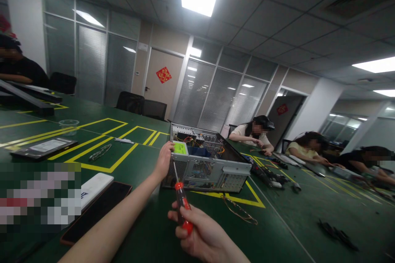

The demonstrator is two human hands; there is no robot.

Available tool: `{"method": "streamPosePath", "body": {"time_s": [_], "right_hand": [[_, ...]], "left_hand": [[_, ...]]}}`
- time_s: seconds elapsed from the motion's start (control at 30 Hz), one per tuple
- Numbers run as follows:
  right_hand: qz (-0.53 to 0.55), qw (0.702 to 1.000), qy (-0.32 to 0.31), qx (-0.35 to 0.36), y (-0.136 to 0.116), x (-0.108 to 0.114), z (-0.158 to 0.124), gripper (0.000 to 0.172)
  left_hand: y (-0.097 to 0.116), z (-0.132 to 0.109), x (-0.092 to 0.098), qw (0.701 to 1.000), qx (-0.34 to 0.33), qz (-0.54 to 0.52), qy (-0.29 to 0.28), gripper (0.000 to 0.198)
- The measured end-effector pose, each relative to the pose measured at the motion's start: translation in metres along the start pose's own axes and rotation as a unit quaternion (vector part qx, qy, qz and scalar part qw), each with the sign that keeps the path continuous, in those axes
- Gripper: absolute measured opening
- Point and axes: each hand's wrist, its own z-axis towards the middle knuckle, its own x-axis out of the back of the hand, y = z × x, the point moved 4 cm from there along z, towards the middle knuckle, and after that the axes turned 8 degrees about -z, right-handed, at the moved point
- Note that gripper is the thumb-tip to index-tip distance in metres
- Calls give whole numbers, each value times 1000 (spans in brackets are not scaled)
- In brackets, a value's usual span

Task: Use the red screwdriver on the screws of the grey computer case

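An open grey computer case (210, 168) lies on the green table (148, 222), its rear panel facing me and cables showing inside. My left hand (164, 160) is closed on the case's near left corner. My right hand (202, 236) is wrapped round the red handle of a screwdriver (182, 201). The screwdriver's shaft points up at the rear panel's left edge, close to my left hand.
A black phone (95, 211) and a white box (94, 187) lie at my left, a dark tablet (43, 148) and a clear cup (68, 125) farther off. Loose cables (239, 209) and black parts (338, 232) lie right. Several people work along the table's far right, another at far left.
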Motion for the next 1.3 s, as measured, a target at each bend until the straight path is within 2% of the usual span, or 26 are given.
{"method": "streamPosePath", "body": {"time_s": [0.17, 0.3, 0.43, 0.53, 0.6, 0.87, 0.97, 1.03, 1.2, 1.3], "right_hand": [[24, 998, -51, 1, -1, -5, -1, 47], [-17, 996, -89, 25, 1, -14, -1, 50], [-44, 996, -62, 52, 2, -11, 3, 60], [-56, 996, -34, 63, 2, -4, 5, 60], [-68, 995, -38, 59, 2, -1, 4, 58], [-126, 978, -167, -11, 25, -6, 7, 55], [-127, 976, -172, -50, 39, 6, 23, 56], [-112, 980, -151, -62, 48, 20, 37, 55], [-82, 985, -100, -111, 65, 48, 63, 32], [-80, 985, -95, -123, 68, 53, 66, 29]], "left_hand": [[2, 1, 0, 1000, -3, -2, 3, 52], [2, 1, 0, 1000, -4, -1, 3, 52], [1, 0, 1, 1000, -4, -3, 2, 52], [1, 1, 1, 1000, -5, -4, -7, 51], [1, 1, 1, 1000, -6, -5, -8, 50], [2, 1, 1, 1000, -4, -3, -4, 53], [2, 0, 1, 1000, 3, -2, -4, 53], [1, 1, 1, 1000, 6, -1, -4, 54], [0, 1, 2, 1000, 6, 5, -10, 54], [-1, 1, 2, 1000, 7, 7, -11, 53]]}}
